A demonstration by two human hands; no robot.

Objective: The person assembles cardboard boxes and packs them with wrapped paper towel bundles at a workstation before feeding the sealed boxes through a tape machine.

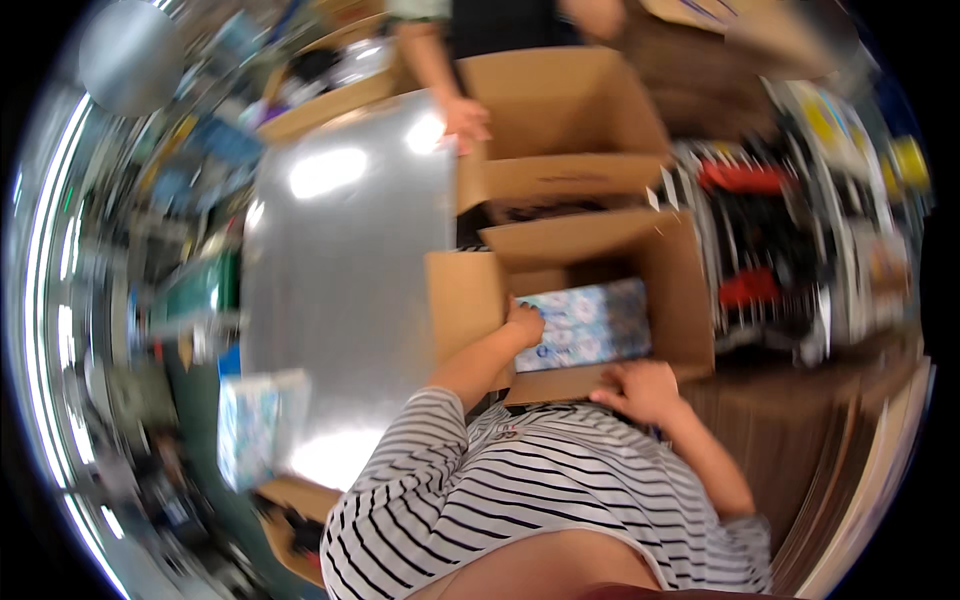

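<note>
An open cardboard box (690, 300) stands right in front of me, its left flap folded outward. Inside lies a blue and white floral-printed package (585, 325), its kind not clear. My left hand (524, 325) reaches over the left side of the box, its bent fingers closed on the package's left end. At the near rim, my right hand (645, 390) has its fingers curled over the box edge, somewhat blurred. A similar floral package (258, 425) sits at the near left corner of the metal table.
Left of the box is a shiny metal table (345, 230). Beyond my box stands a second open cardboard box (560, 105); another person's hand (465, 120) is at its left side. Racks with red items (745, 180) line the right. A wooden-looking floor (770, 430) shows at lower right.
</note>
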